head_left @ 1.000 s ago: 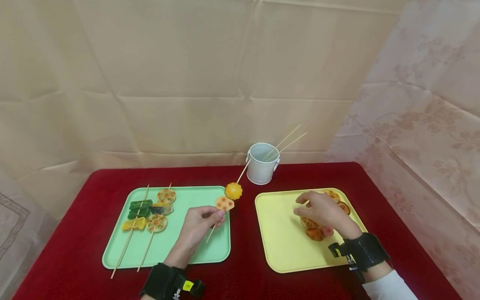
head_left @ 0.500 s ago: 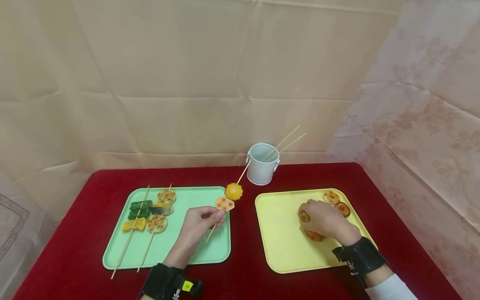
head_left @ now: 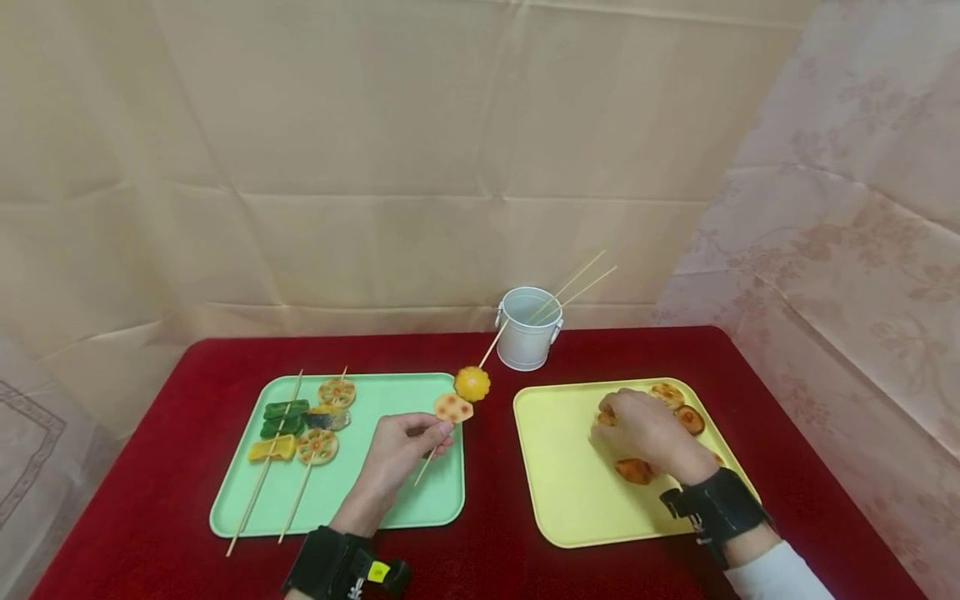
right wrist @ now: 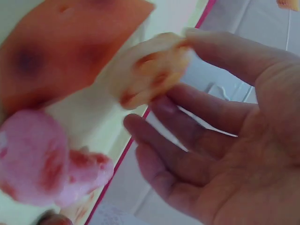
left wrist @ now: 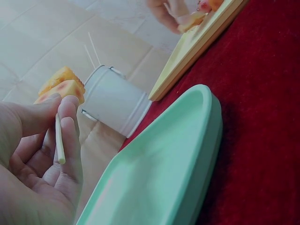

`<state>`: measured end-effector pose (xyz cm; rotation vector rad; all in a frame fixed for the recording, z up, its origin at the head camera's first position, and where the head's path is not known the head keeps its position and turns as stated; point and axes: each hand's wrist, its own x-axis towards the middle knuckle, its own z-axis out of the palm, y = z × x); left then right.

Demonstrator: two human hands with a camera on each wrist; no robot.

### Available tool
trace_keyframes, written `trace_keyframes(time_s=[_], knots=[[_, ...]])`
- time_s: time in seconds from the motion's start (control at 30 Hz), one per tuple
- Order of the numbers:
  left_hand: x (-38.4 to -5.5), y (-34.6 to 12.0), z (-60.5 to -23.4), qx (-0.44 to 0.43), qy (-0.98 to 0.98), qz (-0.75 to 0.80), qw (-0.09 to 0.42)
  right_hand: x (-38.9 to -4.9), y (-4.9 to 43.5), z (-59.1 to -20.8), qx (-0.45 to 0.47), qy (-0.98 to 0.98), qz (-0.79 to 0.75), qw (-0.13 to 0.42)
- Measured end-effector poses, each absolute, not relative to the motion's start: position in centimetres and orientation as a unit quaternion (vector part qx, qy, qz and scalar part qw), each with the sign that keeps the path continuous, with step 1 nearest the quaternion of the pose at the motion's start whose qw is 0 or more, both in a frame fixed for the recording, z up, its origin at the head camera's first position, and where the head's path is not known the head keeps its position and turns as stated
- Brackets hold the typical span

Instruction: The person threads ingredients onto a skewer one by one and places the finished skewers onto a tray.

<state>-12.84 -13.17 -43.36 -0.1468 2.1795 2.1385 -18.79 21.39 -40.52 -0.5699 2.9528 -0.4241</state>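
Observation:
My left hand (head_left: 405, 446) pinches a thin wooden skewer (head_left: 491, 346) between thumb and fingers, over the right part of the green tray (head_left: 375, 523). Threaded on it are a yellow scalloped piece (head_left: 472, 383) and, nearer the fingers, a pale piece with brown spots (head_left: 453, 407). Over the yellow tray (head_left: 555, 500), my right hand (head_left: 645, 429) holds a lotus root slice (right wrist: 150, 70) between thumb and fingertips. Close by on that tray lie an orange-brown piece (right wrist: 70, 51) and a pink piece (right wrist: 33, 154); the hand partly hides the pile in the head view.
Two loaded skewers lie on the green tray: one with green pieces (head_left: 285, 419) and a yellow piece (head_left: 272, 448), another with lotus root slices (head_left: 317, 447) and a fish-like piece (head_left: 327, 417). Behind, a white bucket (head_left: 527, 342) holds thin sticks. Round browned pieces (head_left: 689, 420) lie at the yellow tray's right.
My right hand has come down onto the pile on the yellow tray and taken hold of the lotus root slice. The left hand keeps its skewer almost still.

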Motion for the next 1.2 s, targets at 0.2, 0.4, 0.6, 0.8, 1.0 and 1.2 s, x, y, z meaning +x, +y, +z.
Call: trace_keyframes(time_s=[0.2,0.4,0.6,0.8,1.0,1.2], knots=[[-12.9,-13.2,-43.4,-0.044,0.716,0.695,0.039,-19.9,21.4,-40.5,-0.183,0.944,-0.269,0.049],[-12.9,-13.2,-43.3,-0.044,0.710,0.702,0.042,-20.6,21.5,-40.4,-0.140,0.861,-0.474,0.120],[-12.9,-13.2,-43.4,-0.045,0.713,0.698,0.046,-20.9,20.2,-40.6,-0.093,0.769,-0.610,0.171],[-13.0,-13.2,-43.5,-0.045,0.717,0.694,0.050,-21.2,18.2,-40.8,-0.049,0.688,-0.704,0.167],[-13.0,-13.3,-43.5,-0.044,0.715,0.696,0.054,-21.5,16.5,-40.8,-0.008,0.603,-0.786,0.140],[-13.0,-13.2,-43.4,-0.040,0.715,0.696,0.057,-21.7,15.0,-41.0,0.053,0.497,-0.858,0.118]])
